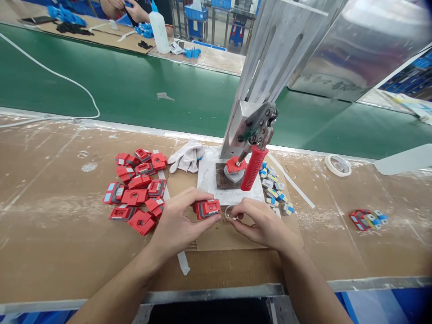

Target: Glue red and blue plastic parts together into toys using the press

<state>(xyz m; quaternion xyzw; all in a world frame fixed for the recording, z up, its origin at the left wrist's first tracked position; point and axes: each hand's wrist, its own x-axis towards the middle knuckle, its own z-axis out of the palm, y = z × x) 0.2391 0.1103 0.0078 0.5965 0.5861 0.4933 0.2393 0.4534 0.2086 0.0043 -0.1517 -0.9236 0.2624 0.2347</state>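
Note:
My left hand (182, 218) is closed on a red and grey plastic toy car part (208, 209), fingers at its top and bottom edges. Just to its right, my right hand (259, 222) pinches a small whitish ring-shaped piece (228, 213), too small to make out fully. Beyond both hands stands a toggle clamp (261, 126) with a red handle (254, 168). Its plunger tip reaches a red part (236, 165) seated on a white block. Several more red parts (135, 196) lie heaped left of my left hand. To the right of the clamp lie several small blue, white and yellow pieces (272, 185).
A white glove (187, 155) lies left of the metal base plate (211, 180). Farther right are a tape roll (338, 165) and a small red, yellow and blue cluster (367, 219). Past the green belt (135, 90), another person's hands (135, 11) work near a squeeze bottle (159, 31).

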